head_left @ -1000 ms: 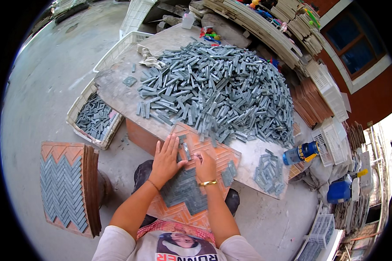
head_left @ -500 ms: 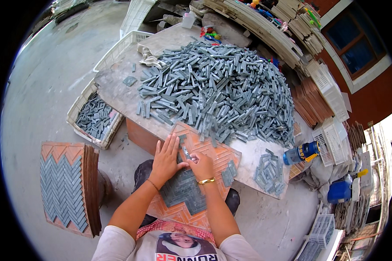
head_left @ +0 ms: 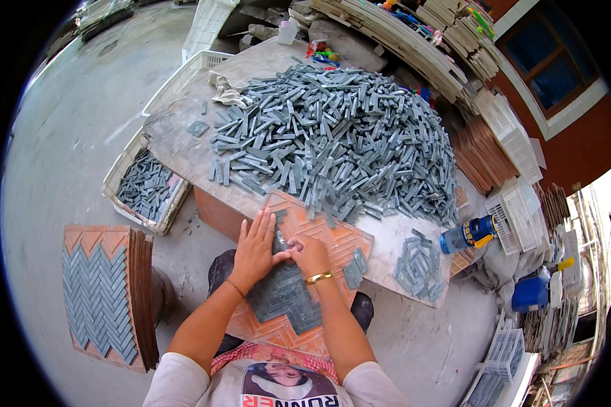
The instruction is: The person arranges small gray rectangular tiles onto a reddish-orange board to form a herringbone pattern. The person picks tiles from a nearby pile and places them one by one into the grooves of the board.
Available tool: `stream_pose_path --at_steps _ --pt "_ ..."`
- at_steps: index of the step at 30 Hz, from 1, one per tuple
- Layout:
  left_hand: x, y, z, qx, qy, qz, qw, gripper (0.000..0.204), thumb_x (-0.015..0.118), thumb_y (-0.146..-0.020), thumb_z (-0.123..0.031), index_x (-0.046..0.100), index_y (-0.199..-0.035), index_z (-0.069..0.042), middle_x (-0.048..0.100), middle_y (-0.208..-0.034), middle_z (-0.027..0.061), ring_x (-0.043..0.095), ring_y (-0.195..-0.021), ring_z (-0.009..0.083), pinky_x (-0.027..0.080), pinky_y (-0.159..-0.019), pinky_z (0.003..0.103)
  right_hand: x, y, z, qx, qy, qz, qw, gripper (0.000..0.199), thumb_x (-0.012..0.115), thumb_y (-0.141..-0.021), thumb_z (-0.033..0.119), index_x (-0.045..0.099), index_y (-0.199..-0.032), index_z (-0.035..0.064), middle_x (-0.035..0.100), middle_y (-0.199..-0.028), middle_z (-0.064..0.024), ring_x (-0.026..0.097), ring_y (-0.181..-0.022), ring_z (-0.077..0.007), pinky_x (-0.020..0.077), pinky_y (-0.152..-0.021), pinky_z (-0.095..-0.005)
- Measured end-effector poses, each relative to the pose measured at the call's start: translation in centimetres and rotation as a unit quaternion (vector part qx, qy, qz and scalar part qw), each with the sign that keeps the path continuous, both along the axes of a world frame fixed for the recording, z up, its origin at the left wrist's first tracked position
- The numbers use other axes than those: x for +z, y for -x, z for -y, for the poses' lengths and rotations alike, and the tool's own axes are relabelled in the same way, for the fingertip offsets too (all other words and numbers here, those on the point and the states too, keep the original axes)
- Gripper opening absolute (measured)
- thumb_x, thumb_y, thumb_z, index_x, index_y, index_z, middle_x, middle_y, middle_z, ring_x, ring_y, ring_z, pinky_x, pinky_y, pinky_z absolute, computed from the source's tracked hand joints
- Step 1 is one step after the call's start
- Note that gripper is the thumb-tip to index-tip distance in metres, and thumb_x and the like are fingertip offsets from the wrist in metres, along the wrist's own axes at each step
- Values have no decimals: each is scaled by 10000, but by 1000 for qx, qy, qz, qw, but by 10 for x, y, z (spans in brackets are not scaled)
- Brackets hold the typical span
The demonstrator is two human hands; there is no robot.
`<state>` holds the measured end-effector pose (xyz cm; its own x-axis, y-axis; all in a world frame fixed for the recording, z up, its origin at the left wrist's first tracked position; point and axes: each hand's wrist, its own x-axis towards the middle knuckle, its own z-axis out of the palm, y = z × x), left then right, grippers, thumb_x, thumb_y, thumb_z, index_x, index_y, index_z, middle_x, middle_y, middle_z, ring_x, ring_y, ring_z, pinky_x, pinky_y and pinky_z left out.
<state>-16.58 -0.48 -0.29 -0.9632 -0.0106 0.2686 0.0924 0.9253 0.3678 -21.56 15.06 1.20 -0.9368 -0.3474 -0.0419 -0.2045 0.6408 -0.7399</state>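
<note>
An orange tray (head_left: 352, 239) with herringbone grooves lies across my lap and against the table edge. Narrow grey stone strips fill a herringbone patch (head_left: 285, 295) in its middle. My left hand (head_left: 254, 254) rests flat at the patch's upper left, fingers stretched out together and thumb reaching to the right. Beside it my right hand (head_left: 309, 256) is closed, fingers curled and fingertips at a grey stone strip (head_left: 280, 240), which they partly cover. A few loose strips (head_left: 355, 268) lie on the tray to the right of my right hand.
A big heap of stone strips (head_left: 346, 136) covers the table (head_left: 176, 146). A smaller pile (head_left: 419, 266) and a blue bottle (head_left: 467, 235) are at right. A white basket (head_left: 119, 193) of strips and a stack of trays (head_left: 139, 292), the top one filled, stand left.
My right hand has shifted slightly left, fingertips now closer to my left thumb. The strip at its fingertips has moved left and down onto the tray. My left hand stays nearly in place.
</note>
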Motion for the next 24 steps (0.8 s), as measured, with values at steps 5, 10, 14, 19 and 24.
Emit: stream_pose_path --at_steps 5,10,14,19,24 --pt "-4 1 -2 17 16 -2 1000 814 573 -821 -488 300 -1424 -14 265 -1506 129 224 -1403 262 219 -1096 519 -3 5 1 -14 16 -19 1000 131 683 -765 113 665 -855 19 661 -699 -128 654 -639 -244 507 -593 -331" --pt "8 0 -4 19 -15 30 999 749 575 -845 -373 274 -1441 -32 246 -1517 117 211 -1408 267 188 -1112 506 11 28 -5 -116 3 -160 980 171 693 -771 152 616 -876 40 642 -731 -131 629 -674 -313 497 -606 -385" --pt "10 1 -5 15 -15 23 1000 753 580 -841 -374 277 -1439 -32 255 -1513 114 213 -1407 270 192 -1110 507 -3 53 -1 -155 -36 -249 955 209 722 -735 120 612 -877 13 634 -736 -116 623 -642 -240 488 -592 -349" --pt "8 -2 -1 14 -13 11 1000 751 580 -841 -368 278 -1435 -22 260 -1508 127 223 -1401 276 196 -1108 502 1 40 -9 -153 -4 -118 981 230 727 -716 75 617 -909 17 625 -727 -95 617 -641 -209 492 -595 -345" --pt "9 -2 -3 14 -9 14 1000 750 582 -840 -364 280 -1433 -18 263 -1504 134 225 -1401 274 194 -1109 498 -7 7 -25 -120 -52 -203 970 247 702 -725 52 624 -960 42 625 -772 -108 618 -673 -250 499 -619 -357"
